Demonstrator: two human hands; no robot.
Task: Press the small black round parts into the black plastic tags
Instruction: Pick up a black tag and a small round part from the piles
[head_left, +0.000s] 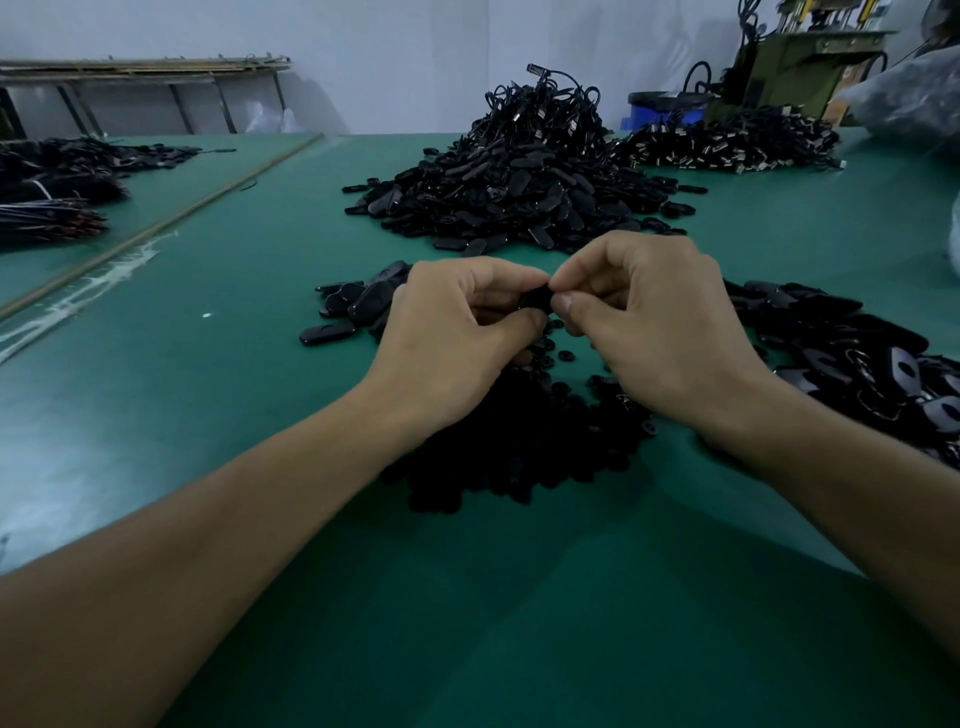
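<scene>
Above a heap of small black round parts on the green tabletop, the left hand and right hand both pinch one black plastic tag between curled fingertips.

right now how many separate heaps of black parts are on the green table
6, though the hands may hide more: big centre pile, far-right pile, far-left heap, tags left of the hands, right-side heap, round parts under the wrists.
</scene>
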